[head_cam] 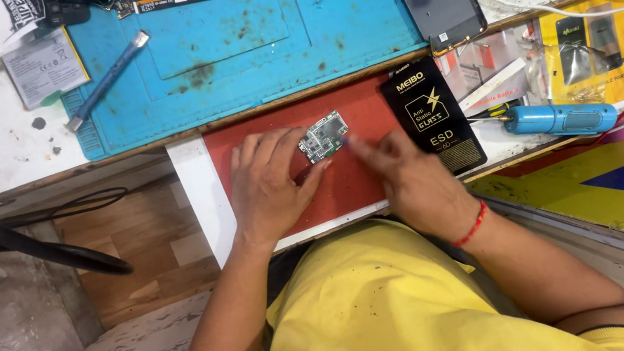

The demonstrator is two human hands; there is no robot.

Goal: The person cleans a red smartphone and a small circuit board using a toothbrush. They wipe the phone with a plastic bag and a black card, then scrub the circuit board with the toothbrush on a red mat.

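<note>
Yellow shirt (384,314) nearest cam, both forearms reach fwd over a pulled-out red tray w/ white rim (347,186). Left hand (268,187) lies flat, palm down on tray, fingers spread, thumb + index tips touching the left edge of a small green rectangular circuit board (323,137); not really a grip, more pinning it. Right hand (403,173), red thread bracelet (471,224) at wrist, is loosely curled, index finger stretched toward board's right edge; contact: can't tell. Board sits tilted on tray, between both hands. Just right of the right hand: black flat retail packet w/ yellow print (432,116), then blue cylindrical electric screwdriver (562,119). Farther: blue silicone work mat (240,36) w/ blue-handled tool (107,80), dark phone frame (439,1).
</note>
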